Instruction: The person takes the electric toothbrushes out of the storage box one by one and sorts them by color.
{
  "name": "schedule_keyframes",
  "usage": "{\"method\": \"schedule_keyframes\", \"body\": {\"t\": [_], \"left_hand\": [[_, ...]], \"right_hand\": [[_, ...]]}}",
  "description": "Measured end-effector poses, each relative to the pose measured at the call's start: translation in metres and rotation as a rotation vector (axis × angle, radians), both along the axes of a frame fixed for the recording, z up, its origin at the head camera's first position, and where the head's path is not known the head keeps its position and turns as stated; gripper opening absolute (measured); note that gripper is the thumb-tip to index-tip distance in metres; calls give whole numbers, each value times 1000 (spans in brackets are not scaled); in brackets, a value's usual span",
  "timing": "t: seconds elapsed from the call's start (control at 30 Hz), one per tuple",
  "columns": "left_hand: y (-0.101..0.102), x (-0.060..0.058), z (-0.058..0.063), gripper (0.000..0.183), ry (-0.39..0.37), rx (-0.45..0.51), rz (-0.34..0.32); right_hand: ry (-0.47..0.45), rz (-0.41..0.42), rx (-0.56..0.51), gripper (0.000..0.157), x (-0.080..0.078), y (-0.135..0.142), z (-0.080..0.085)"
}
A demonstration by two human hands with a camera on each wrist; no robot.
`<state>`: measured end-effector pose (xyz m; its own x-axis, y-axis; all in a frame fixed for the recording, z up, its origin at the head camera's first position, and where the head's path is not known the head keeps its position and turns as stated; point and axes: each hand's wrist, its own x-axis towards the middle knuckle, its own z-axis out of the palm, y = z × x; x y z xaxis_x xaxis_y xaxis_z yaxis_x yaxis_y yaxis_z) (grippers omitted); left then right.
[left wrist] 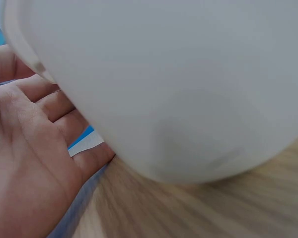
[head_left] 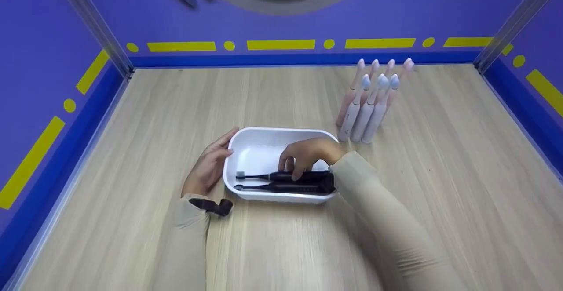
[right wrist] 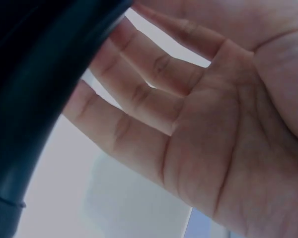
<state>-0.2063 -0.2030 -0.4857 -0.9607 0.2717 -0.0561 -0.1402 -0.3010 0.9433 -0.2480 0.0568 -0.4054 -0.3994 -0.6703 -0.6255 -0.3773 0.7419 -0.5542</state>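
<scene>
My left hand [head_left: 206, 170] holds the left end of a white plastic tub [head_left: 253, 150], its thumb at the rim and its fingers along the outer wall. In the left wrist view the tub's wall [left wrist: 188, 99] hides the fingertips. Inside the tub, my right hand [head_left: 303, 154] grips a black electric toothbrush [head_left: 279, 176] by its handle, brush head pointing left. Another black electric toothbrush [head_left: 272, 187] lies parallel along the tub's near wall. The dark handle [right wrist: 35, 109] fills the left of the right wrist view, with the fingers reaching round it.
Several white electric toothbrushes [head_left: 364, 117] with pale blue heads stand upright behind the tub's right corner. Several pink ones [head_left: 345, 108] stand just behind them. The pale wooden table [head_left: 211, 93] is bounded by blue-purple panels [head_left: 281, 27] at the back and sides.
</scene>
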Motion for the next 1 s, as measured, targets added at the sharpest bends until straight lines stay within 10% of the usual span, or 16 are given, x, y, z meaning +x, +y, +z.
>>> {"method": "schedule_keyframes", "body": {"t": [1.0], "left_hand": [[1,1,1,62,-5,7,-3]], "right_hand": [[-33,-7,1,42,-2,1,-8]]}}
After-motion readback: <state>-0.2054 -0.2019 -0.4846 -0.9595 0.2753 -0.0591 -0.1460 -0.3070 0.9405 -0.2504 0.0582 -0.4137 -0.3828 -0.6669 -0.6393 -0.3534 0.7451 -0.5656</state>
